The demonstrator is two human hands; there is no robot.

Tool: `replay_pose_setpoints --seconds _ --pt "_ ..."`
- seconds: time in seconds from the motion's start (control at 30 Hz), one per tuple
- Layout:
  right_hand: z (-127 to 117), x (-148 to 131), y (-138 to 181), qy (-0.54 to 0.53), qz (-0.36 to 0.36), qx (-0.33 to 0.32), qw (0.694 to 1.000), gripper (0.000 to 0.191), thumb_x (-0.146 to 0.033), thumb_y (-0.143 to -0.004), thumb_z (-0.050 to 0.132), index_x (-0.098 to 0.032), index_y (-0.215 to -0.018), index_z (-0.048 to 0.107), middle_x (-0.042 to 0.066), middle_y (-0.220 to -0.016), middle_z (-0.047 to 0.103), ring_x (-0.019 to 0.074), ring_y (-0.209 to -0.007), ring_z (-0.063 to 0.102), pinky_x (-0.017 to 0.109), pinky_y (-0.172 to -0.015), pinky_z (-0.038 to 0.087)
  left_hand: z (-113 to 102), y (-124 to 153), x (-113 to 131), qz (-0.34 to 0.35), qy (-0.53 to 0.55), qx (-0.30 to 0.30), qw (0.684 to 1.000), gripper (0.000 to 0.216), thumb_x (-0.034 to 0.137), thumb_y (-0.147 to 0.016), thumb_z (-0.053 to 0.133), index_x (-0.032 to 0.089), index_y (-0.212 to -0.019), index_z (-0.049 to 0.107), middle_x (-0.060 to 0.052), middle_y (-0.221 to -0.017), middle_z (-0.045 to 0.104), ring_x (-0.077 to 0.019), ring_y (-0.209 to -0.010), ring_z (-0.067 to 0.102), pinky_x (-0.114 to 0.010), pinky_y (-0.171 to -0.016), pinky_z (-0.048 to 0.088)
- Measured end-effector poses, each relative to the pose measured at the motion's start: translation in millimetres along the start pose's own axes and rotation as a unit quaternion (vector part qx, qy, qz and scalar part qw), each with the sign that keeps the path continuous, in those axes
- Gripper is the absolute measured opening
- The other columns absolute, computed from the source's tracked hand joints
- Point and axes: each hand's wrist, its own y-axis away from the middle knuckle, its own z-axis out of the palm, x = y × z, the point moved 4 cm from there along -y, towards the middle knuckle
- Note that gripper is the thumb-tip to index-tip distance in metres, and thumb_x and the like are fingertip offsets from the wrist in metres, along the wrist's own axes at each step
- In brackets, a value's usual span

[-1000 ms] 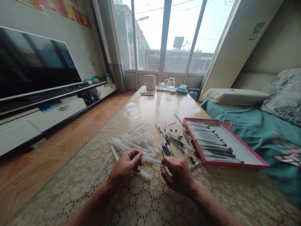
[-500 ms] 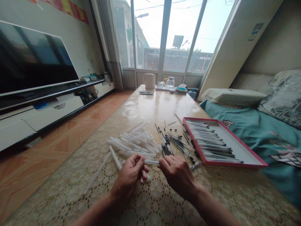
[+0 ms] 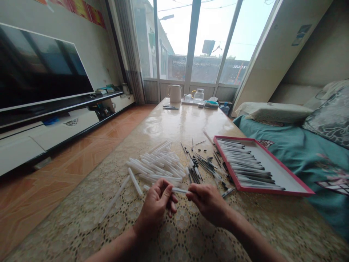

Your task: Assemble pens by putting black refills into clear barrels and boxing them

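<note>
Between my two hands a white pen lies level, just above the patterned tablecloth. My left hand pinches one end of it between thumb and fingers. The other end is in the closed fingers of my right hand, which hide its tip. Just beyond my left hand is a pile of white pen barrels. Past my right hand lie scattered dark refills and small black caps. A shallow pink-edged box on the right holds a row of pens.
Two loose barrels lie left of the pile, one a long translucent tube. At the table's far end stand a kettle, a glass jug and a tissue pack. A bed or sofa with a green cover borders the right side.
Both hands have shifted slightly right and down in the view, still holding the pen between them. My right hand has turned a little. The whole view has shifted slightly.
</note>
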Motion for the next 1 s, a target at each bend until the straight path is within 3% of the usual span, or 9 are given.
replay_pose_setpoints --seconds 0.23,0.37,0.53,0.67,0.83,1.0 --pt "0.0 5.6 -2.2 -0.188 0.011 -0.059 0.98 0.035 -0.035 -0.09 0.046 -0.015 -0.067 0.062 -0.005 -0.054 0.043 0.0081 -0.052 0.038 0.019 -0.05 0.028 2.4 3.0 2.4 0.03 -0.009 -0.022 0.999 0.033 0.049 -0.078 0.06 0.02 -0.076 0.046 0.003 -0.056 0.061 -0.0082 -0.036 0.052 -0.017 -0.032 0.039" --pt "2.2 11.1 -5.0 -0.236 0.022 -0.082 0.968 0.037 -0.037 -0.089 0.046 -0.013 -0.067 0.063 -0.006 -0.053 0.038 0.0077 -0.051 0.034 0.02 -0.048 0.027 3.3 0.1 -0.3 0.037 -0.001 -0.039 0.999 0.03 0.046 -0.08 0.059 0.019 -0.077 0.047 0.003 -0.058 0.062 -0.0082 -0.038 0.054 -0.017 -0.035 0.042" --pt "-0.6 15.2 -10.5 -0.215 0.031 -0.057 0.974 0.033 -0.035 -0.088 0.048 -0.013 -0.07 0.063 -0.005 -0.055 0.039 0.0079 -0.052 0.035 0.02 -0.049 0.026 3.5 -10.6 -1.9 0.011 0.052 -0.047 0.997 0.033 0.048 -0.08 0.059 0.017 -0.087 0.05 0.003 -0.059 0.062 -0.0086 -0.04 0.055 -0.018 -0.037 0.043" --pt "-9.5 17.1 -11.3 -0.226 0.041 -0.033 0.973 0.032 -0.036 -0.091 0.043 -0.013 -0.078 0.063 -0.005 -0.055 0.04 0.0081 -0.051 0.037 0.02 -0.049 0.028 -2.3 -13.3 1.7 0.03 0.042 -0.005 0.999 0.042 0.049 -0.081 0.056 0.016 -0.105 0.048 0.003 -0.06 0.063 -0.01 -0.041 0.056 -0.019 -0.036 0.043" --pt "-34.3 21.2 -9.8 -0.175 0.055 -0.001 0.983 0.027 -0.031 -0.092 0.041 -0.016 -0.077 0.058 -0.003 -0.06 0.05 0.0084 -0.052 0.042 0.02 -0.05 0.03 -6.7 -11.8 7.3 0.053 0.01 0.045 0.998 0.041 0.049 -0.077 0.06 0.016 -0.099 0.052 0.005 -0.057 0.059 -0.009 -0.038 0.052 -0.019 -0.034 0.041" --pt "-45.3 8.8 -5.7 -0.079 0.04 -0.014 0.996 0.021 -0.024 -0.091 0.044 -0.018 -0.082 0.062 -0.001 -0.061 0.056 0.0098 -0.056 0.047 0.022 -0.054 0.032 -3.2 -12.4 5.6 0.059 0.013 0.011 0.998 0.044 0.046 -0.077 0.063 0.014 -0.106 0.054 0.002 -0.064 0.062 -0.0103 -0.046 0.057 -0.021 -0.04 0.045"
